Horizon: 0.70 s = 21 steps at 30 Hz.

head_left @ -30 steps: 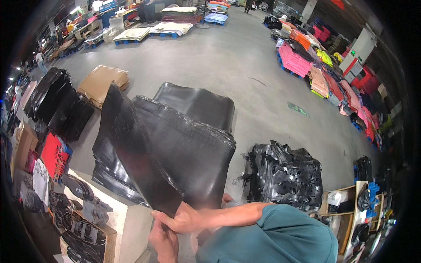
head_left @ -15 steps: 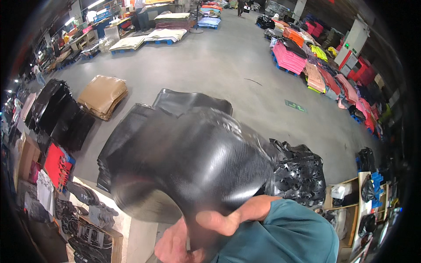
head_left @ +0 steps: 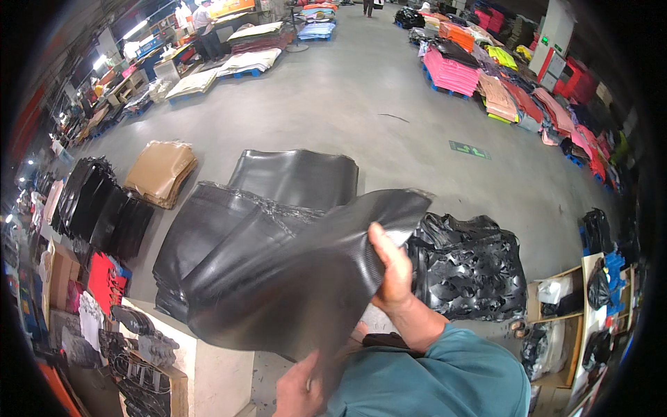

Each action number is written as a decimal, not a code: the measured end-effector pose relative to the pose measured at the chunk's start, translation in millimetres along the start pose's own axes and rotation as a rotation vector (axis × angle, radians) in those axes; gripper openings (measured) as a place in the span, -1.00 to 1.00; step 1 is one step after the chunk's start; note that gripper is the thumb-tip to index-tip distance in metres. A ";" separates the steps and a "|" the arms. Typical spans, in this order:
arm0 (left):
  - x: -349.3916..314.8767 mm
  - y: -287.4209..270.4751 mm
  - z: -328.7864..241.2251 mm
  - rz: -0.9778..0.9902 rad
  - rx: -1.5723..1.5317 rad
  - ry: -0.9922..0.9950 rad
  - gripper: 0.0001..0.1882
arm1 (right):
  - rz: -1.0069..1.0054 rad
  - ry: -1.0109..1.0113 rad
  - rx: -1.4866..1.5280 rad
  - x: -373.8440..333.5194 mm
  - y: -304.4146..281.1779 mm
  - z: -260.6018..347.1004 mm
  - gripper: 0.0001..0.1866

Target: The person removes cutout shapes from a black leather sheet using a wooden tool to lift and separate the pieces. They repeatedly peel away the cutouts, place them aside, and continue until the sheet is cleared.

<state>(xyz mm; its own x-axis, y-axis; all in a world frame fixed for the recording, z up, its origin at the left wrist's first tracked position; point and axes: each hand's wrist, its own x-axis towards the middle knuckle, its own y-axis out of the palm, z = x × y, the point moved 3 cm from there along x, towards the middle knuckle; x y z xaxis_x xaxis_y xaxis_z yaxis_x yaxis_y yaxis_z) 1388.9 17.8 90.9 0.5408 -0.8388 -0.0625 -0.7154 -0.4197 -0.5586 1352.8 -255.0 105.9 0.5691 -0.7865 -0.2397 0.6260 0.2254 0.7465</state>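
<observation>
A large, shiny black rubber-like sheet (head_left: 278, 285) hangs bent and partly raised in front of me, its lower part blurred. My right hand (head_left: 394, 271) grips its right edge, thumb on top and fingers hidden beneath. Close to my body, my left hand (head_left: 300, 389) is closed on the sheet's near edge. Under and beyond the sheet lies a stack of similar black sheets (head_left: 187, 233), with another black stack (head_left: 299, 172) behind it. Right of my right hand is a pile of black sheets with cut-out holes (head_left: 476, 271).
Brown sheets (head_left: 160, 170) and draped black sheets (head_left: 104, 212) are stacked to the left. A shelf with black cut pieces (head_left: 142, 347) stands at the near left, and a wooden shelf (head_left: 590, 292) at the near right. Pink stacks (head_left: 450, 73) line the far right. A person (head_left: 206, 31) stands far left.
My right hand has moved up and right, lifting the sheet's edge toward the pile with holes. The left hand has shifted slightly right. More of the black stacks shows now.
</observation>
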 end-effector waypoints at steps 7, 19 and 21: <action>7.4 -39.0 -41.9 0.244 0.021 0.399 -0.60 | -0.172 -0.381 0.038 -61.3 -18.7 104.9 -0.70; 32.3 -75.3 -71.3 0.276 0.087 1.037 -0.68 | 0.178 -0.892 -0.073 -221.7 -56.5 140.3 -0.50; 31.8 -78.5 -81.2 0.198 0.098 1.097 -0.70 | -0.226 -1.175 -0.268 -258.5 -80.9 143.1 -0.55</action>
<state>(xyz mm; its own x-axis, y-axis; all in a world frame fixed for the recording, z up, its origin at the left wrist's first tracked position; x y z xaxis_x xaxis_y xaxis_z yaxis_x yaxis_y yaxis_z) 1426.4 -4.1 199.9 -0.2965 -0.7599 0.5784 -0.6813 -0.2561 -0.6857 1078.8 -152.2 196.3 -0.3069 -0.8321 0.4620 0.8169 0.0188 0.5765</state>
